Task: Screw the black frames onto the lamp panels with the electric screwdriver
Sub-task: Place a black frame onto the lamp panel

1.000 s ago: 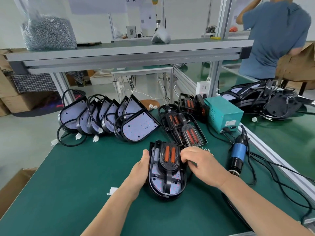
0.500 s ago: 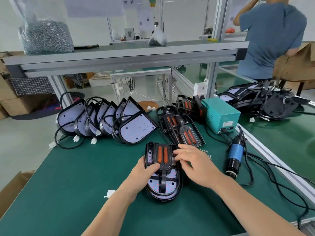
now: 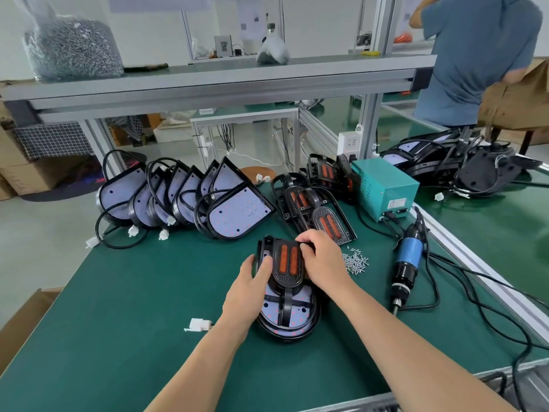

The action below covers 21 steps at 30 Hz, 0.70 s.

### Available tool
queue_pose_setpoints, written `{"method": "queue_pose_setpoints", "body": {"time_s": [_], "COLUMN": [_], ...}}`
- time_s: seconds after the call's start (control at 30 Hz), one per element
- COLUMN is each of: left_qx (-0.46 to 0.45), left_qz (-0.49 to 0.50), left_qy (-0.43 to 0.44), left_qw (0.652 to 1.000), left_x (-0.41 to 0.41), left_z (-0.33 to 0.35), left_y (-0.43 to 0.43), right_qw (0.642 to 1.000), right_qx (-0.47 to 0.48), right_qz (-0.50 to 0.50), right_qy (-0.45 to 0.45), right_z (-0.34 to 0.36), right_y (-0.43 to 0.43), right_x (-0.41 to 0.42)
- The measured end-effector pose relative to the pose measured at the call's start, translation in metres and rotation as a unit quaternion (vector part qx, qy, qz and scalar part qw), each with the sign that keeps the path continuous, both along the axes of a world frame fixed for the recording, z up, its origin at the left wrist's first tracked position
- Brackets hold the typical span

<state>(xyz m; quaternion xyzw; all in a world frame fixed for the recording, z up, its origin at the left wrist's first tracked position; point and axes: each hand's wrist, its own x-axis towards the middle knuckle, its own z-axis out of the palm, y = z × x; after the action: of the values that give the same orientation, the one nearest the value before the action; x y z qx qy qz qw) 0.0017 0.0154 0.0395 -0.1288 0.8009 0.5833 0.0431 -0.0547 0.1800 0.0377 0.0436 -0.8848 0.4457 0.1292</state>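
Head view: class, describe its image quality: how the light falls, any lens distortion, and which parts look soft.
In the head view the light is even, with faint shadows beside the left hand and right hand on the green mat; the wide lens bends the shelf beam and leans the post; the black frame under the hands is crisp, the person at top right softer.

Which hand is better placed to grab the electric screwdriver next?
Likely the right hand: the electric screwdriver lies to its right, past the loose screws; the left hand, farther away, grips the black frame.
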Motion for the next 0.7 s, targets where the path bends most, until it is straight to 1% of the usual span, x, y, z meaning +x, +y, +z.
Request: {"method": "queue_pose_setpoints", "body": {"time_s": [0.13, 0.2, 0.33, 0.47, 0.7], "left_qx": [-0.01, -0.006, -0.001, 0.029, 0.04], "left_qz": [0.006, 0.01, 0.014, 0.013, 0.013], "left_qy": [0.01, 0.015, -0.01, -0.011, -0.019], "left_qw": [1.0, 1.0, 1.0, 0.999, 0.999], "left_x": [0.002, 0.002, 0.0, 0.0, 0.001], "left_z": [-0.001, -0.002, -0.004, -0.005, -0.006], "left_y": [0.002, 0.002, 0.001, 0.001, 0.0], "right_qw": [0.994, 0.991, 0.99, 0.983, 0.982], "right_qx": [-0.079, -0.101, -0.104, -0.143, -0.156], "right_qz": [-0.067, -0.084, -0.091, -0.105, -0.091], "right_qy": [-0.024, -0.035, -0.031, -0.049, -0.063], "right_z": [0.006, 0.007, 0.009, 0.014, 0.015], "right_y": [-0.004, -0.006, -0.003, 0.0, -0.003], "right_x": [-0.004, -0.006, -0.007, -0.009, -0.008]}}
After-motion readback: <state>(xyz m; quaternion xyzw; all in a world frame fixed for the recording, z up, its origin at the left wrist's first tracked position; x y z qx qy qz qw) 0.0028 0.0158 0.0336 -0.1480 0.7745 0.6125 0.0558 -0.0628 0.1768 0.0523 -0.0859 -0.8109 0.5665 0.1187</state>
